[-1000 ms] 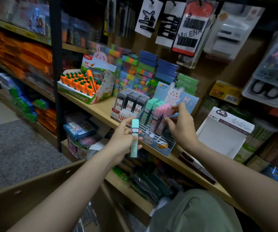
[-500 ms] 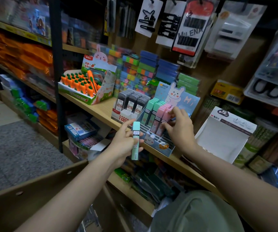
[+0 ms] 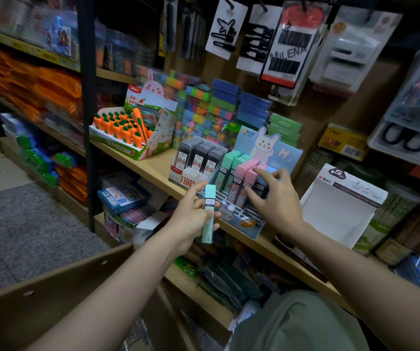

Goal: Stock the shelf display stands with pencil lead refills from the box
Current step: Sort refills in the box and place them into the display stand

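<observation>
My left hand [image 3: 191, 219] pinches an upright mint-green lead refill case [image 3: 208, 214] in front of the shelf edge. A blue bunny display stand [image 3: 244, 216] sits on the wooden shelf [image 3: 153, 171], holding rows of mint refills [image 3: 229, 168] and pink refills [image 3: 245, 178]. My right hand [image 3: 277, 201] reaches into the stand, fingers spread and touching the pink and blue cases. To the stand's left is a white-and-red stand of black refill cases [image 3: 198, 158]. A brown cardboard box flap [image 3: 51, 295] lies below my left forearm.
A carrot-themed display box [image 3: 130, 133] stands further left on the shelf. An empty white display carton [image 3: 340, 203] sits to the right. Stacked colourful sticky notes [image 3: 219, 110] back the stands. Hair clips and packaged goods hang above. A black shelf upright [image 3: 87, 110] stands left.
My right hand has slid down from the bunny backboard to the front of the pink cases. My left hand with the mint case stays nearly still.
</observation>
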